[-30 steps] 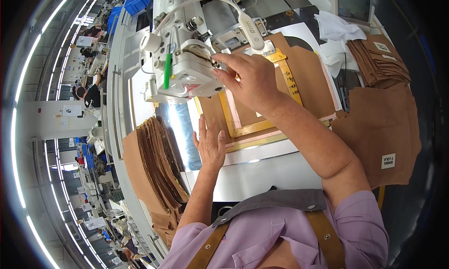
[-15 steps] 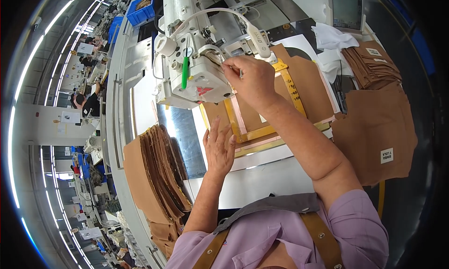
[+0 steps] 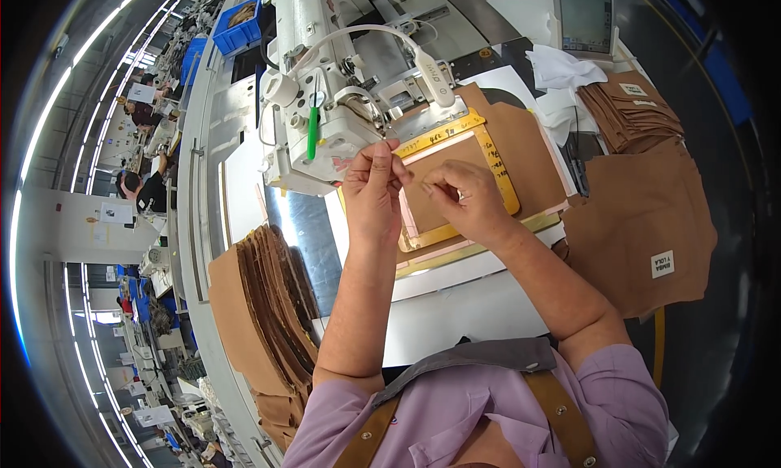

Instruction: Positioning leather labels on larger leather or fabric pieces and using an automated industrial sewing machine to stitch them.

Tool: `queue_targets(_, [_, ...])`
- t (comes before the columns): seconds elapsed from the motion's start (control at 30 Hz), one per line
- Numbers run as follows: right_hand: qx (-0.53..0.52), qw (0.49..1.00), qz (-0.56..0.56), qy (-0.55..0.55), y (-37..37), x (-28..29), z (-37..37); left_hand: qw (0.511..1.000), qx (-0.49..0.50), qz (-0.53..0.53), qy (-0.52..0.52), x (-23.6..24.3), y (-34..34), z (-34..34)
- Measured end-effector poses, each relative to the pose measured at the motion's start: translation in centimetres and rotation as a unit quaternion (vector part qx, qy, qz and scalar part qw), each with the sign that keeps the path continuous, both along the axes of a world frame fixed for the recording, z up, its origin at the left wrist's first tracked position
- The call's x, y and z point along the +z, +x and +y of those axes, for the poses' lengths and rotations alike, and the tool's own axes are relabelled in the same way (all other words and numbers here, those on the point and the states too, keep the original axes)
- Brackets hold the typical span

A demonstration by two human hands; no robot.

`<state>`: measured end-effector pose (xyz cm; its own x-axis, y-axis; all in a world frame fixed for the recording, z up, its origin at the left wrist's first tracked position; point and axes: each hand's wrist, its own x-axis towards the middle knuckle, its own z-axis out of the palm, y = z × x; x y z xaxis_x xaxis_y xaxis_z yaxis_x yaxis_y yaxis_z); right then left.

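Observation:
My left hand (image 3: 373,193) is raised beside the needle end of a white sewing machine (image 3: 285,160), its thumb and fingertips pinched together. My right hand (image 3: 470,201) hovers over the brown panel (image 3: 527,146), also in a pinch, a short gap from the left. Whatever the fingers hold, possibly a thread, is too fine to make out. Beneath both hands, a yellow clamp frame (image 3: 498,160) with handwritten marks lies on the panel. A green-handled tool (image 3: 312,134) sits upright against the machine head.
Stacked brown pieces (image 3: 259,305) stand at the left. More brown panels (image 3: 643,224) lie at the right, by a folded pile (image 3: 630,114) and white cloth (image 3: 561,69). A screen (image 3: 586,16) and a blue bin (image 3: 237,27) are farther back. People work at machines far left.
My right hand has come down from the machine's needle area toward me. My left hand has risen toward the needle area and closed from spread fingers into a pinch.

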<state>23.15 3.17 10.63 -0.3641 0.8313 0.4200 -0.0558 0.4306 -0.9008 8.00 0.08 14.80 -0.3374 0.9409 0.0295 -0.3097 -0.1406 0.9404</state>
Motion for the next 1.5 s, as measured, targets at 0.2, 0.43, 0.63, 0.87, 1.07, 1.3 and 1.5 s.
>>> queue_targets(0.2, [0.091,0.995,-0.008,-0.043,1.6,-2.5,1.1,0.938,0.050,0.342,-0.033,-4.7,1.9,-4.2])
queue_targets(0.43, [0.259,0.886,0.220,-0.316,-2.2,0.6,3.7,0.788,0.058,0.609,-0.067,-5.8,-0.2,-7.0])
queue_targets(0.63, [0.171,0.923,0.170,-0.300,-4.4,-3.4,4.7,0.670,-0.111,0.734,-0.008,-1.5,-1.0,-6.9])
queue_targets(0.87, [0.237,0.815,0.303,-0.434,-6.6,-5.9,6.4,0.403,0.022,0.900,0.162,9.9,-1.0,1.7])
queue_targets(1.07, [0.239,0.815,0.295,-0.436,-8.3,-7.2,7.6,0.179,-0.145,0.967,0.111,11.8,-0.8,7.2])
queue_targets(1.3, [0.168,0.831,0.301,-0.436,-9.0,-5.9,7.7,0.133,-0.132,0.972,0.145,10.1,-0.3,9.3])
queue_targets(1.5, [0.055,0.877,0.292,-0.378,-9.8,-8.0,6.5,0.116,-0.092,0.980,0.130,9.5,-0.2,9.8])
